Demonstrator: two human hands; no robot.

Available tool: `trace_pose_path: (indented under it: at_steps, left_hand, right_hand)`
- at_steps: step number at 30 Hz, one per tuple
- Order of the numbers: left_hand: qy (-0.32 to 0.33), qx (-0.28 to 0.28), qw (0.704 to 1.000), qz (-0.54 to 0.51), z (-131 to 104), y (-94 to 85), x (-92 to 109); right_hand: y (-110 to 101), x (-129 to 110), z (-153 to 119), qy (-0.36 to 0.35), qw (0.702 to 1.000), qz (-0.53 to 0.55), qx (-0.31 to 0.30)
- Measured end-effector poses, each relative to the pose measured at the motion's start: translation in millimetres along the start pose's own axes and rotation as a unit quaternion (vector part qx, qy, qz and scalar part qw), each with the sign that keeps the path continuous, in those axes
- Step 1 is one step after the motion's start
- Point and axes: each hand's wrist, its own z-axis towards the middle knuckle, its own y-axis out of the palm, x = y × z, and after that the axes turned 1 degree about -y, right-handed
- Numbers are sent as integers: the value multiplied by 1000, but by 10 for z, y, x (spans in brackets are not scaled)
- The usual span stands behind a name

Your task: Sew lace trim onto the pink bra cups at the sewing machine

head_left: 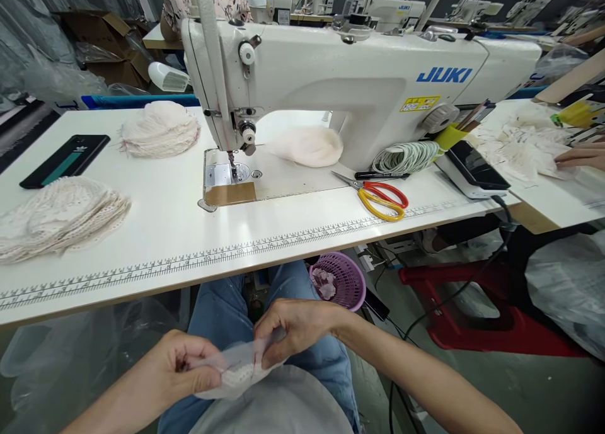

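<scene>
Over my lap, below the table's front edge, both hands pinch a small piece of sheer white fabric [239, 366] with a lacy patch along its lower part. My left hand [182, 368] grips its left end between thumb and fingers. At the other end my right hand [288, 330] has it between thumb and fingertips. The white sewing machine [302, 62] stands on the table ahead, its needle and presser foot [232, 167] over the metal plate with no fabric beneath. An oval pale fabric piece [312, 147] lies under the machine's arm.
Two stacks of cream fabric pieces [159, 130] and lace pieces [57, 217] lie left, beside a black phone [66, 161]. Red-and-yellow-handled scissors [378, 198], coiled cord [406, 158] and another phone [479, 163] lie right. A purple basket [347, 283] stands below. A co-worker's hand [583, 155] shows far right.
</scene>
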Motion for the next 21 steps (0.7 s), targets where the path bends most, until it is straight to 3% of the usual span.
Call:
trace_pose_path:
  at_steps: [11, 16, 21]
  left_hand:
    - [-4, 17, 1000, 19, -10, 31, 14]
    - [-11, 28, 999, 42, -5, 56, 44]
    - [5, 2, 1000, 15, -23, 43, 33]
  right_hand:
    - [2, 50, 49, -19, 999, 35, 2]
    - [37, 17, 46, -11, 1000, -6, 12]
    - [38, 6, 24, 4, 1000, 13, 24]
